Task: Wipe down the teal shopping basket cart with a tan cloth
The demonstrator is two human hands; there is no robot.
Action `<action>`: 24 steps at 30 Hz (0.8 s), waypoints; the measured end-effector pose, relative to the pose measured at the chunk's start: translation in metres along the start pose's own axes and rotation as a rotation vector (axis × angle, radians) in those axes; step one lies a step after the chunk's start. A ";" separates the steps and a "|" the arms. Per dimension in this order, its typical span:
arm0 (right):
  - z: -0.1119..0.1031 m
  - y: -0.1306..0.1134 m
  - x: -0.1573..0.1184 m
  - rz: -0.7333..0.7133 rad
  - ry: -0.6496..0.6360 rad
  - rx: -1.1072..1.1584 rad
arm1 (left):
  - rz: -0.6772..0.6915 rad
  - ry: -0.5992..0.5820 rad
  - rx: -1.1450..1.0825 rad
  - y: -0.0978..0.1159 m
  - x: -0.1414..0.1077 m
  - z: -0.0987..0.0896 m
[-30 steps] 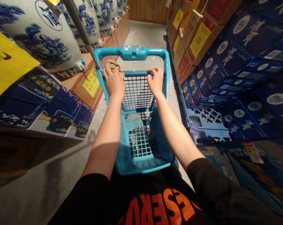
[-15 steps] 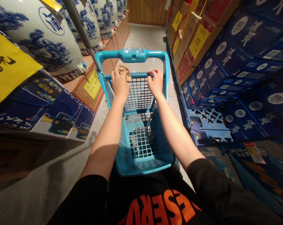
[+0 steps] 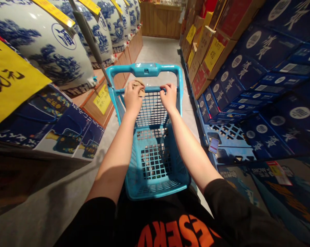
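Note:
A blue plastic shopping basket (image 3: 157,197) with grid walls and a raised pull handle (image 3: 146,70) stands close in front of my body. My left hand (image 3: 133,99) is closed on a crumpled tan cloth (image 3: 138,82), pressed at the left part of the basket's far rim. My right hand (image 3: 168,97) rests on the same rim further right, its fingers curled over the edge. The undersides of the fingers on both hands are partly hidden. Inside the basket, only the gridded bottom shows.
Large blue-and-white jars (image 3: 49,48) line the left side, with a yellow price sign (image 3: 16,82) and a grey pole (image 3: 89,37). Stacked blue cartons (image 3: 247,65) stand at right beside a blue pallet (image 3: 234,154) bearing a phone (image 3: 213,145). A wooden counter (image 3: 160,20) closes the aisle's far end.
The basket and both hands appear slightly lower in the view, as does the whole scene. The cloth stays in my left hand, and my right hand keeps its place on the rim.

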State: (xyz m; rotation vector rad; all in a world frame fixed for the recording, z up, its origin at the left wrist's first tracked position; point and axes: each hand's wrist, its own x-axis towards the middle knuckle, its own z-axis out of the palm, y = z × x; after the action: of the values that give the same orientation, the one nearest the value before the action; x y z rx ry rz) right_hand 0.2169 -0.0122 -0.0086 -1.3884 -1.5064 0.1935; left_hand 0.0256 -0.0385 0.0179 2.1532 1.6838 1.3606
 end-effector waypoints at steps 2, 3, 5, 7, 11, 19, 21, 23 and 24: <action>-0.001 -0.001 0.000 0.006 -0.020 -0.030 | 0.091 -0.094 -0.007 0.015 -0.003 0.012; -0.002 -0.002 0.000 0.006 -0.027 -0.044 | 0.125 -0.130 -0.013 0.021 -0.005 0.017; -0.003 -0.002 0.000 0.002 -0.035 -0.062 | 0.142 -0.151 -0.027 0.026 -0.006 0.019; -0.004 -0.002 -0.001 -0.005 -0.033 -0.063 | 0.082 -0.093 -0.030 0.019 -0.003 0.014; -0.002 -0.002 -0.001 -0.013 -0.027 -0.043 | -0.116 0.101 0.030 -0.013 0.005 -0.008; -0.004 -0.007 -0.003 0.012 -0.021 -0.056 | 0.106 -0.115 0.026 0.024 0.001 0.022; -0.004 -0.007 -0.004 0.016 -0.014 -0.054 | 0.154 -0.169 0.013 0.038 -0.002 0.032; -0.003 -0.006 -0.004 0.005 0.000 -0.035 | 0.149 -0.166 0.019 0.038 -0.001 0.033; -0.002 -0.005 -0.004 -0.002 0.008 -0.025 | 0.131 -0.145 0.027 0.033 0.000 0.030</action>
State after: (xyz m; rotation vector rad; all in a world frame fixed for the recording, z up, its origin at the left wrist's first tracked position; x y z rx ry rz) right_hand 0.2147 -0.0181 -0.0064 -1.4054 -1.5084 0.1683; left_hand 0.0702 -0.0382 0.0185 2.3515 1.5428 1.1830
